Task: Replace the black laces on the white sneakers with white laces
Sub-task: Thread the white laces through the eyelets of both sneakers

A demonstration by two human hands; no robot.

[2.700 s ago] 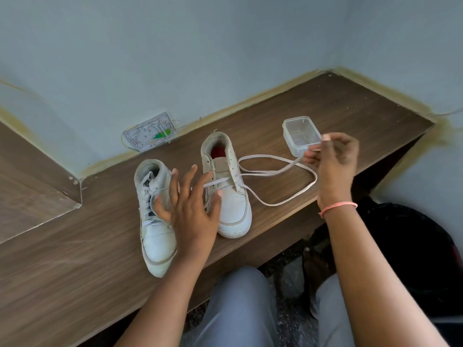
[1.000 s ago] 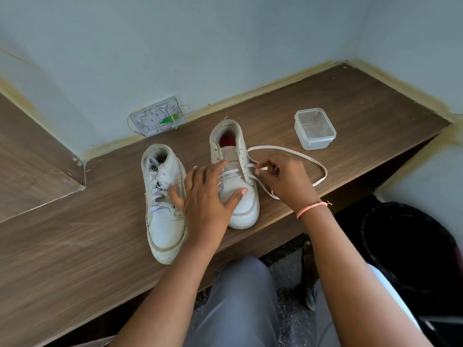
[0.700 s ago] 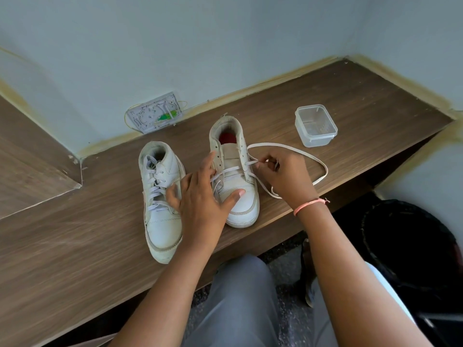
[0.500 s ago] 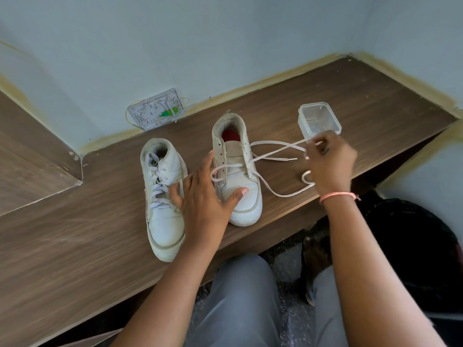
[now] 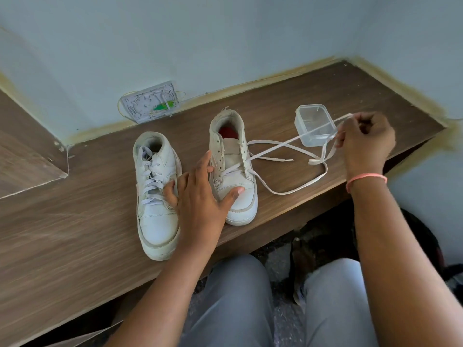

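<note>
Left hand (image 5: 200, 196) is flat, fingers spread, pressing the right sneaker (image 5: 234, 171) down on the wooden shelf (image 5: 75, 221); right hand (image 5: 364, 141) pinches the white lace (image 5: 275, 149), pulled taut over the clear tub (image 5: 313, 123); left sneaker (image 5: 155, 194) sits fully laced beside it.

Two bare forearms with no sleeves, left hand (image 5: 200, 196) without rings or bands, right hand (image 5: 364, 144) above a thin coral-pink band (image 5: 366, 178) round the wrist, plain light grey trousers (image 5: 235, 304) over both knees near the bottom edge
</note>
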